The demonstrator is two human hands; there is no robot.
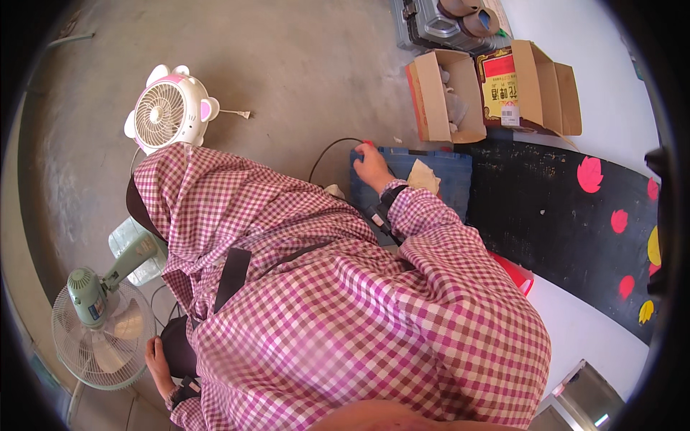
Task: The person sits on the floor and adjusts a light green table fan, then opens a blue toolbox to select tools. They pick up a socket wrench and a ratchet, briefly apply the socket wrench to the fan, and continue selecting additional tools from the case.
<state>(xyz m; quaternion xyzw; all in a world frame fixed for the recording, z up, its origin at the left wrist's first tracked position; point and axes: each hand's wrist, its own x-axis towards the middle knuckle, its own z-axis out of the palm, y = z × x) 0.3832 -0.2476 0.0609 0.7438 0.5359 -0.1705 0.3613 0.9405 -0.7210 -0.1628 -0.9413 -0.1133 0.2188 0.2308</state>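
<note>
My right hand (371, 169) is at the upper middle, over the left part of a blue plastic case (451, 172). Its fingers are closed near a small red piece (368, 143), where a dark cord (320, 156) ends; what they grip is too small to make out. Right of that hand, a torn beige piece (423, 177) lies on the case. At the lower left, my left hand (157, 363) lies with its fingers stretched along a dark rounded surface (177, 343), beside a green standing fan (100, 316). Nothing shows in it.
A white and pink fan (159, 115) stands on the grey floor (287, 57), its plug (245, 114) lying beside it. Open cardboard boxes (460, 79) and a grey metal case (431, 29) line the upper right. A black painted board (546, 208) lies at the right, near a red object (512, 271).
</note>
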